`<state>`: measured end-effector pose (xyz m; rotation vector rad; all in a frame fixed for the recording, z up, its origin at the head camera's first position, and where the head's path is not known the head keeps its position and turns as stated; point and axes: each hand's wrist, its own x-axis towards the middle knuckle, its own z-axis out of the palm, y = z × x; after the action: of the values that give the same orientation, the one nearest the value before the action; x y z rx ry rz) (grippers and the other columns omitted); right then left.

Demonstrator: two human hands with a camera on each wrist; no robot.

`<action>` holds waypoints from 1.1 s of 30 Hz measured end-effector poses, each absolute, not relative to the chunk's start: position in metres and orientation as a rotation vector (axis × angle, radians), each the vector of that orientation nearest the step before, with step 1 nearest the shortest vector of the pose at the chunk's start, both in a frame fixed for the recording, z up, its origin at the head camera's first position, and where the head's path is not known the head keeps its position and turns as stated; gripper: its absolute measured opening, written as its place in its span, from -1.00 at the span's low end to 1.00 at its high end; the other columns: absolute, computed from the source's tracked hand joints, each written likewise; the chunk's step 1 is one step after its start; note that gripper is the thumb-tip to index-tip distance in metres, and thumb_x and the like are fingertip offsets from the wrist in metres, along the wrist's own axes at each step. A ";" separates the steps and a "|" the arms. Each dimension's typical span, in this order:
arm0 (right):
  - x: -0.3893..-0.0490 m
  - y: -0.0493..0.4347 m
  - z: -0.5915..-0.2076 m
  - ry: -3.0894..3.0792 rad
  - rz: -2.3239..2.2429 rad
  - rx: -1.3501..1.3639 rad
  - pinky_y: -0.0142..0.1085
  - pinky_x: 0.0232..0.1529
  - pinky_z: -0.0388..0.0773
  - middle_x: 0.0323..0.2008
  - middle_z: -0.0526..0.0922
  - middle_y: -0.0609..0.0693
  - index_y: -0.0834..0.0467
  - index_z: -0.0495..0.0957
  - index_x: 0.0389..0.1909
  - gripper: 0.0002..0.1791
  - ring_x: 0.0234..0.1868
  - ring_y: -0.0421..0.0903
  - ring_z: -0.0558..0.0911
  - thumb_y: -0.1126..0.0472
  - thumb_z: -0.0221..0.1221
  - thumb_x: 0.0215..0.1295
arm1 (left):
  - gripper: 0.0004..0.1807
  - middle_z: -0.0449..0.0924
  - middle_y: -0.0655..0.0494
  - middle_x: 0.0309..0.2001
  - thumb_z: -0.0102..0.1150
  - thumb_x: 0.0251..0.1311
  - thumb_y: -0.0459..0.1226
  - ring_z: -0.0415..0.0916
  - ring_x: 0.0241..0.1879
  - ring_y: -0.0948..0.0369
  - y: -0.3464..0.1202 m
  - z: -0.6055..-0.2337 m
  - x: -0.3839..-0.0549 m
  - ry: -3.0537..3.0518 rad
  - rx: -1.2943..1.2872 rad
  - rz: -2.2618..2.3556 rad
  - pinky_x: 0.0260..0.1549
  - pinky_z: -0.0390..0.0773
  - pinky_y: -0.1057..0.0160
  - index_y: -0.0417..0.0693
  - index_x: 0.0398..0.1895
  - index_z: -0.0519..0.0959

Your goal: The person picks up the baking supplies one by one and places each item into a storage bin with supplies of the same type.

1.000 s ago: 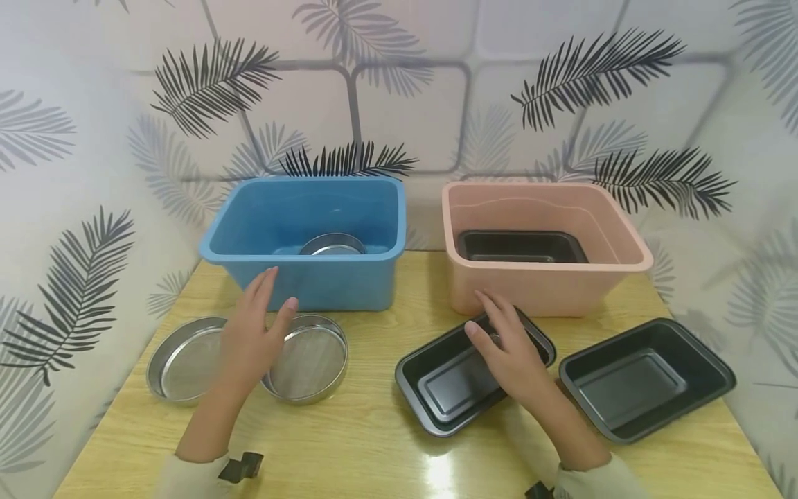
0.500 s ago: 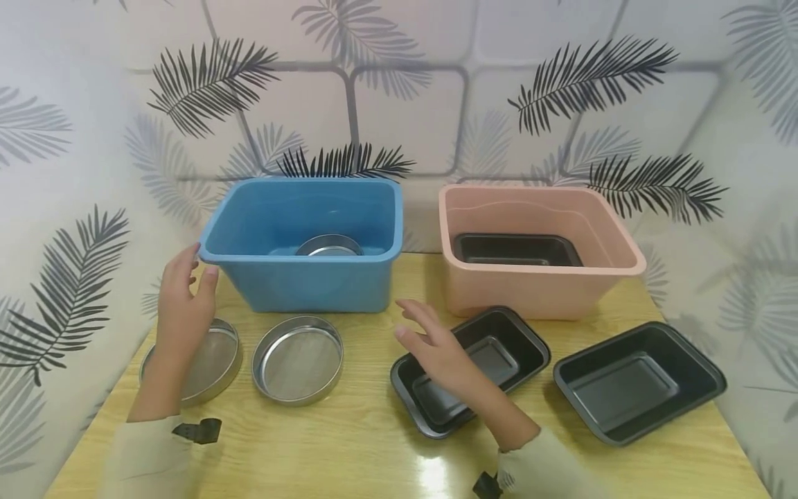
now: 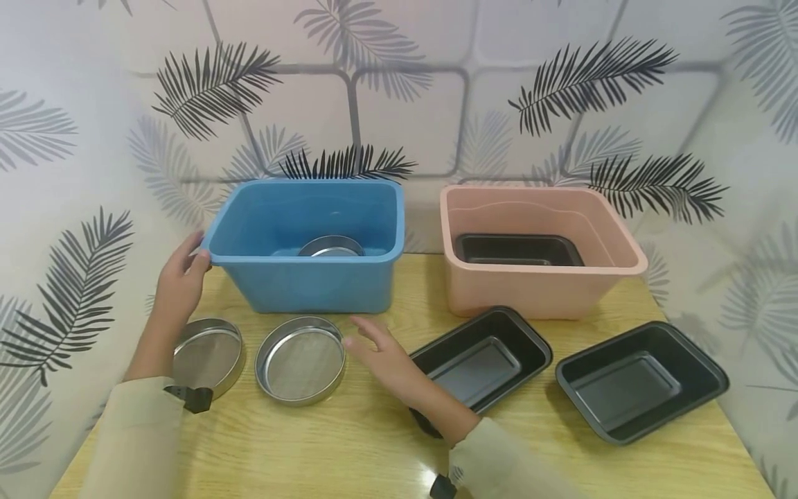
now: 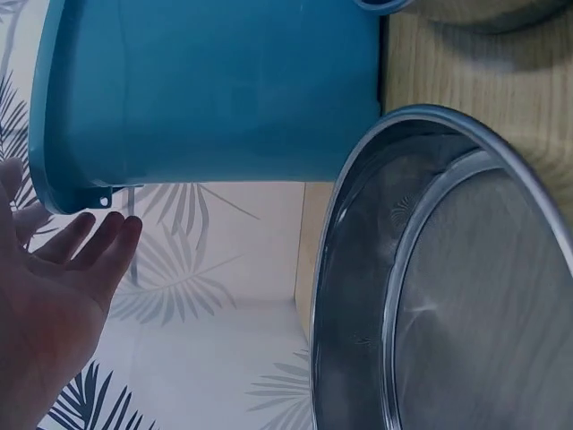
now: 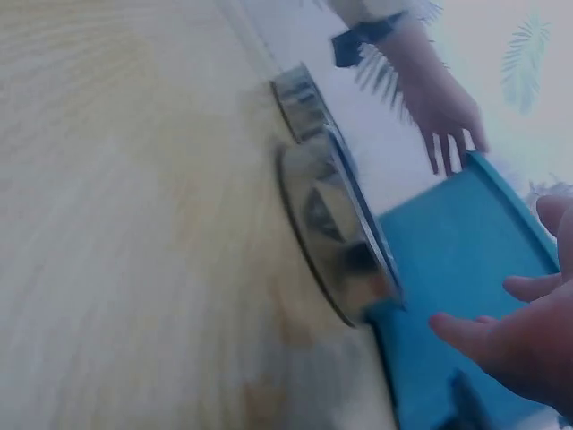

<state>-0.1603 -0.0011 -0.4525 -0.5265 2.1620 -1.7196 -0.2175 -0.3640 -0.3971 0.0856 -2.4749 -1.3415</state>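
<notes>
My left hand (image 3: 179, 281) is at the left corner of the blue plastic bin (image 3: 312, 285), fingertips right at its rim. In the left wrist view its fingers (image 4: 112, 255) reach out just beneath the rim's corner. My right hand (image 3: 389, 360) hovers with fingers extended and nothing in it, between a round metal sieve (image 3: 302, 364) and a dark loaf pan (image 3: 483, 367). Its forearm hides part of that pan. Another round sieve (image 3: 210, 360) lies beside my left wrist, partly covered by the arm.
Inside the blue bin sits another round metal piece (image 3: 332, 245). A pink bin (image 3: 530, 291) at the back right holds a dark loaf pan (image 3: 517, 249). One more loaf pan (image 3: 642, 381) lies at the right on the wooden table (image 3: 299, 450). A patterned wall stands behind.
My left hand has moved from in front of the blue bin left to its rim's corner. My right hand has swept left from over the loaf pan toward the sieve.
</notes>
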 end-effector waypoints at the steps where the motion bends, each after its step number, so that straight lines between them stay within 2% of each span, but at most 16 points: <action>1: -0.160 -0.005 -0.454 2.162 -1.728 -0.519 0.16 0.46 0.26 0.52 0.17 0.05 -0.05 0.31 0.48 -0.41 0.53 0.09 0.18 -0.13 0.06 0.51 | -0.35 0.09 -0.15 0.57 -0.29 0.58 0.03 0.30 0.39 -0.28 -0.365 -0.397 -0.220 -2.480 0.078 -1.360 0.39 0.28 -0.27 0.02 0.63 0.03; 4: -0.160 -0.017 -0.462 2.172 -1.729 -0.484 0.11 0.47 0.28 0.53 0.14 0.10 -0.02 0.32 0.47 -0.40 0.54 0.12 0.17 -0.12 0.08 0.50 | -0.35 0.03 -0.18 0.58 -0.32 0.59 0.01 0.24 0.42 -0.28 -0.367 -0.396 -0.226 -2.484 0.054 -1.418 0.43 0.23 -0.25 0.02 0.63 -0.01; 7: -0.159 -0.025 -0.469 2.178 -1.735 -0.426 0.12 0.42 0.35 0.55 0.08 0.15 -0.03 0.30 0.48 -0.37 0.50 0.19 0.24 -0.13 0.09 0.48 | -0.37 0.00 -0.21 0.59 -0.36 0.61 -0.03 0.20 0.44 -0.28 -0.368 -0.396 -0.231 -2.491 0.036 -1.440 0.42 0.28 -0.17 -0.01 0.63 -0.02; 12: -0.158 -0.035 -0.471 2.203 -1.774 -0.372 0.17 0.41 0.34 0.54 0.09 0.22 0.07 0.27 0.50 -0.35 0.47 0.27 0.27 -0.06 0.11 0.48 | -0.37 -0.05 -0.25 0.59 -0.39 0.61 -0.07 0.16 0.46 -0.28 -0.372 -0.396 -0.238 -2.499 0.019 -1.490 0.34 0.43 0.25 -0.07 0.63 -0.03; 15: -0.155 -0.042 -0.470 2.230 -1.781 -0.349 0.20 0.48 0.22 0.53 0.11 0.24 0.13 0.25 0.51 -0.33 0.53 0.24 0.16 -0.05 0.09 0.49 | -0.37 -0.05 -0.27 0.59 -0.39 0.61 -0.06 0.15 0.46 -0.29 -0.375 -0.396 -0.240 -2.495 0.010 -1.517 0.27 0.47 0.36 -0.09 0.63 -0.03; 19: -0.147 -0.050 -0.473 2.217 -1.815 -0.314 0.20 0.52 0.12 0.51 0.08 0.29 0.18 0.17 0.54 -0.29 0.54 0.26 0.12 -0.06 0.04 0.52 | -0.36 -0.07 -0.23 0.60 -0.36 0.61 -0.05 0.11 0.49 -0.25 -0.379 -0.397 -0.243 -2.465 -0.010 -1.578 0.31 0.45 0.24 -0.09 0.63 -0.03; 26: -0.139 -0.061 -0.488 2.190 -1.924 -0.169 0.16 0.51 0.18 0.46 0.17 0.29 0.22 0.27 0.48 -0.36 0.50 0.26 0.19 0.01 0.10 0.50 | -0.37 -0.26 -0.08 0.65 -0.34 0.61 -0.06 -0.07 0.55 -0.24 -0.379 -0.399 -0.249 -2.412 -0.052 -1.760 0.42 0.19 -0.24 -0.03 0.64 -0.04; 30: -0.140 -0.064 -0.495 2.177 -1.968 -0.140 0.10 0.50 0.24 0.46 0.22 0.26 0.21 0.33 0.45 -0.42 0.50 0.23 0.23 0.08 0.09 0.51 | -0.36 -0.25 -0.12 0.64 -0.37 0.61 -0.03 -0.08 0.53 -0.31 -0.380 -0.401 -0.249 -2.413 -0.063 -1.794 0.41 0.12 -0.33 0.03 0.65 -0.06; 33: -0.143 -0.065 -0.500 2.159 -1.993 -0.141 0.06 0.52 0.22 0.50 0.19 0.24 0.19 0.34 0.45 -0.45 0.52 0.21 0.20 0.11 0.08 0.52 | -0.36 -0.25 -0.12 0.64 -0.39 0.60 -0.01 -0.08 0.52 -0.33 -0.380 -0.402 -0.249 -2.413 -0.079 -1.805 0.41 0.10 -0.34 0.07 0.65 -0.06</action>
<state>-0.1426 -0.0649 -0.4998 -0.1411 2.1586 -1.9930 -0.2492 -0.3802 -0.4023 -0.0790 -2.4130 -1.8050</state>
